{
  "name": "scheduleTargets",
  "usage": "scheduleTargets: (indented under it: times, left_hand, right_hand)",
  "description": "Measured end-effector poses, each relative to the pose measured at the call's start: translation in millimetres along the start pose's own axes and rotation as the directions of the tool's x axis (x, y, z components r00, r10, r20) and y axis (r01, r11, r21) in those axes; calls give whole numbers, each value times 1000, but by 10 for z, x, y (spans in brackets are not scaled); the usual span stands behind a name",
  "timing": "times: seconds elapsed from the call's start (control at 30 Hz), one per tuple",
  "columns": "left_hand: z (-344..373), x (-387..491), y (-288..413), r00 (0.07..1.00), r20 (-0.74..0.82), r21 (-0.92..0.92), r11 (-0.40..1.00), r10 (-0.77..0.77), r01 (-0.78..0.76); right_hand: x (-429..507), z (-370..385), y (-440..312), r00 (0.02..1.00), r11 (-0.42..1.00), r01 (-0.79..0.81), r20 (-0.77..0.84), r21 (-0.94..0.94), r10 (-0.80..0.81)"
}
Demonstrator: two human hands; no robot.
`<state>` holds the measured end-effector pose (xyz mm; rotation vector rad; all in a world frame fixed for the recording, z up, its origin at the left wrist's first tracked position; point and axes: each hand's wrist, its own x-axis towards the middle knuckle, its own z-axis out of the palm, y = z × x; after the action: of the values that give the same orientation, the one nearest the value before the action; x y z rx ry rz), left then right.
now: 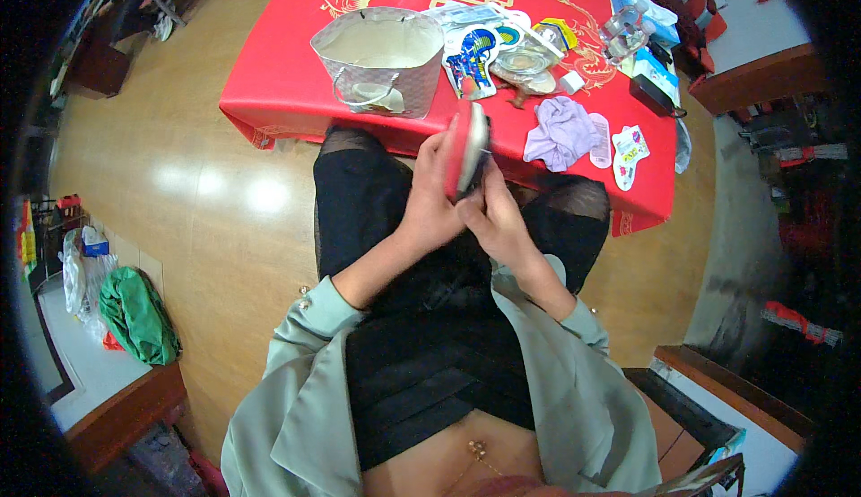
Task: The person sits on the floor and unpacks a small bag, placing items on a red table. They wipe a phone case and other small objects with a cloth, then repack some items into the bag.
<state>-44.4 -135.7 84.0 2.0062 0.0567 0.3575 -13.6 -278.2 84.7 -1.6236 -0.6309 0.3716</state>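
Observation:
Above my lap, both hands are on a flat object point(459, 154) with a red face, a whitish edge and a dark side. Motion blur hides what it is exactly. My left hand point(430, 191) grips its red side, and the fingers run up along it. On the dark side, my right hand point(496, 218) holds the lower end with bent fingers and thumb. A crumpled lilac cloth point(562, 134) lies on the table just beyond my right hand. Further left stands a pale patterned paper bag point(383, 59) with rope handles, its top gaping.
A red cloth with gold patterns covers the table point(269, 86) before me. It bears blue printed packaging point(471, 59), clear plastic packaging point(521, 63), a white cap point(572, 82), plastic bottles point(625, 33), tissue packs point(656, 73) and a printed sticker-like card point(629, 154).

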Motion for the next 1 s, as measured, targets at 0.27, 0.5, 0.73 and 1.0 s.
scheduleTargets:
  times: [0.27,0.5,0.73,1.0]
  left_hand:
    - [-201,-35,154,966,220,311,929,135,-200]
    - [-427,-1,-13,917,268,-499,771,-296,394]
    - [-432,-66,21,764,506,-674,369,-399,640]
    - [-336,-77,-37,910,255,-678,611,-327,410]
  right_hand:
    - [61,123,83,949,834,-127,-178,537,259]
    - [97,-55,131,930,450,-127,-52,884,364]
    - [194,-165,3,952,663,13,-212,748,220]
    - [224,-172,-21,947,750,26,-256,660,192]
